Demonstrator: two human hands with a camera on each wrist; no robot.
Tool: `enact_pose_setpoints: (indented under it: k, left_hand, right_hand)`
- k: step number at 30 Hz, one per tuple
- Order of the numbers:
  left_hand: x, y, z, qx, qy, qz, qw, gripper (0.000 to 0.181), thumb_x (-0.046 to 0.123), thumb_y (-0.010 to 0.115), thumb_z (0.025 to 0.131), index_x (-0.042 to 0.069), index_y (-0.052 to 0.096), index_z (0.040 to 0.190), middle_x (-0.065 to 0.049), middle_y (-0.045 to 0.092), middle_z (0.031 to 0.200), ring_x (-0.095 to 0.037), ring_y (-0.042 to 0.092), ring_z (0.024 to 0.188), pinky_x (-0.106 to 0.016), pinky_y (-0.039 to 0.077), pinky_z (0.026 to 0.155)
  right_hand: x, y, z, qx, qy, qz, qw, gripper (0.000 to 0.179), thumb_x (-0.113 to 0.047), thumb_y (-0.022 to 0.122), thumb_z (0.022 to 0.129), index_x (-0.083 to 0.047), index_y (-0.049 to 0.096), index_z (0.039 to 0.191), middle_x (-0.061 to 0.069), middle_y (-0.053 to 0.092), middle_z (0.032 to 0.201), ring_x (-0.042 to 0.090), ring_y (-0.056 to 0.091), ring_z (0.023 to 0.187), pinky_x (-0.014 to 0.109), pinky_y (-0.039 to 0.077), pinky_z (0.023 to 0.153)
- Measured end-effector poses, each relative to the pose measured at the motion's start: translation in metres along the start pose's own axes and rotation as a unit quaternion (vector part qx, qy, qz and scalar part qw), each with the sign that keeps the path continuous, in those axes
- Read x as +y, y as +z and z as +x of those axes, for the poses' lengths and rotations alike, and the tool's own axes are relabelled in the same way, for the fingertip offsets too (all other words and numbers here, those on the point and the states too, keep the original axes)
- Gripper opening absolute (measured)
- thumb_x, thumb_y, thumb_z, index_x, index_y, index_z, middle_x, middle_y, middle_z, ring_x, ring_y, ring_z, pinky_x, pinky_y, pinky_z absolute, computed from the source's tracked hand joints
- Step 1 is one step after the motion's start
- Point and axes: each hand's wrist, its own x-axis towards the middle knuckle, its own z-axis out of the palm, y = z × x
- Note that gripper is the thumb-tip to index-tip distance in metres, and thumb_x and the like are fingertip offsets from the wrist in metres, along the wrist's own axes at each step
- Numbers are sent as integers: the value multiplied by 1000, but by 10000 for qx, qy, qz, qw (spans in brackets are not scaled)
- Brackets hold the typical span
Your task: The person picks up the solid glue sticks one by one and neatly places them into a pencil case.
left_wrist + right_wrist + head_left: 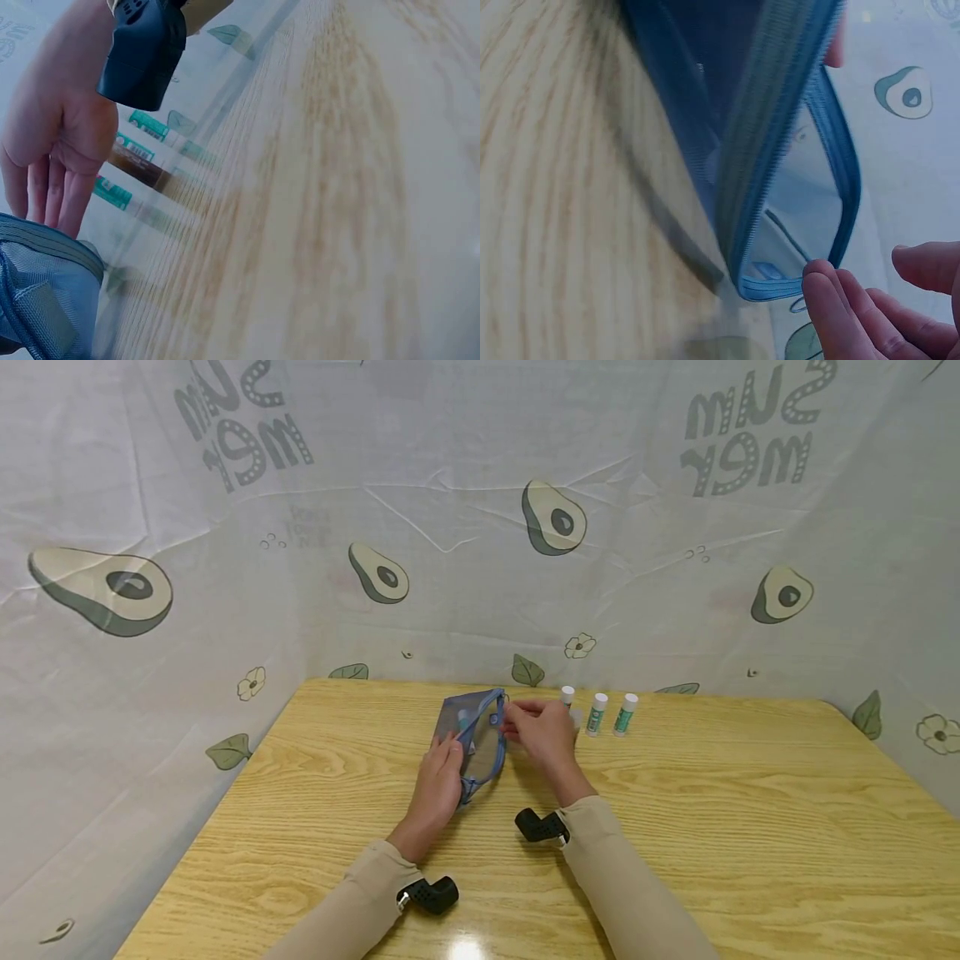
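A blue zippered mesh pouch [452,713] stands tilted on the table, its mouth gaping toward the right. My left hand [438,778] grips its near left side, thumb by the zipper edge. Through the mesh shows a glue stick [462,720] with a teal label, partly hidden. At the far rim of the mouth is my right hand [546,732]; its fingertips [819,279] touch the edge, thumb apart, holding nothing visible. Just beyond that hand stand three white-capped glue sticks with green labels: one [567,695] partly covered by the hand, one [597,715] beside it, one [626,715] rightmost.
The wooden table [720,810] reaches back to a pale cloth [465,635] printed with avocados, which hangs behind and at the sides. Black wrist cameras stick out from both sleeves, the left one [435,895] low over the table.
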Motion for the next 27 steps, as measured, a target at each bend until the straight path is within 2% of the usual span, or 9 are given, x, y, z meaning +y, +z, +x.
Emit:
enact_pose_setpoints:
  k: [6, 13, 20, 27]
  left_hand:
    - [1, 0, 0, 5, -5, 30, 10000, 55, 27, 29, 117, -7, 44, 158, -26, 37, 169, -47, 16, 164, -66, 14, 133]
    - [-1, 0, 0, -22, -2, 20, 10000, 56, 28, 29, 117, -7, 42, 159, -25, 36, 169, -46, 15, 164, -66, 14, 132]
    - [-2, 0, 0, -34, -35, 14, 10000, 55, 27, 28, 117, -7, 41, 160, -24, 36, 170, -46, 15, 165, -65, 14, 133]
    - [-2, 0, 0, -49, 33, 27, 10000, 54, 25, 28, 118, -8, 41, 159, -26, 36, 169, -47, 14, 164, -66, 14, 132]
  right_hand:
    - [-7, -3, 0, 33, -121, 195, 9997, 29, -14, 70, 102, 5, 74, 123, 28, 77, 115, 20, 81, 83, 32, 67, 77]
    - [-14, -9, -3, -64, -395, 200, 9990, 32, -16, 69, 103, 4, 73, 128, 27, 77, 116, 22, 81, 87, 38, 67, 85]
    - [-29, -15, -9, -70, -510, 343, 9981, 31, -18, 70, 103, 3, 73, 126, 26, 78, 114, 13, 79, 83, 27, 66, 79]
    - [-47, -18, -18, -119, -759, 432, 9961, 32, -19, 70, 104, 3, 73, 126, 29, 76, 117, 12, 79, 83, 28, 66, 81]
